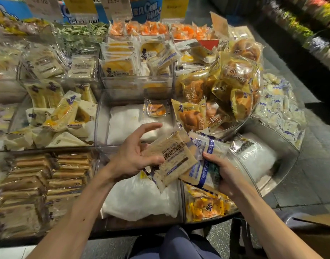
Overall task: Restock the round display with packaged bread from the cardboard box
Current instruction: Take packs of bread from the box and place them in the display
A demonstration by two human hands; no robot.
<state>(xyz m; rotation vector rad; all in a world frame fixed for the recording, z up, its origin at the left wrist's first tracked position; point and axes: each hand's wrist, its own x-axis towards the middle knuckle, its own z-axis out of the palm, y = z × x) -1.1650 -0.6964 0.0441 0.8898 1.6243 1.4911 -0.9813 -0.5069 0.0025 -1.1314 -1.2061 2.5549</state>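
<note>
On my feed I see a shop: price tags [112,2] hang over a display [283,165] of clear bins [138,84] packed with wrapped bread [119,65].

Toast packs [39,184] fill the near-left compartment [48,150]; bun packs [225,85] pile at right, behind the cardboard box [317,221].

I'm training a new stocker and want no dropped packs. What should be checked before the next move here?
1. Left hand grip on the toast pack: only the thumb is on it, fingers off. Not ok.
2. Right hand grip on the blue-striped packs: thumb on top. Ok.
3. Room in the middle bin: one small pack on white padding. Ok.
4. Toast pack matches the brown stack at left: cannot tell.
5. Stock left in the cardboard box: only a corner shows. Cannot tell.
</note>
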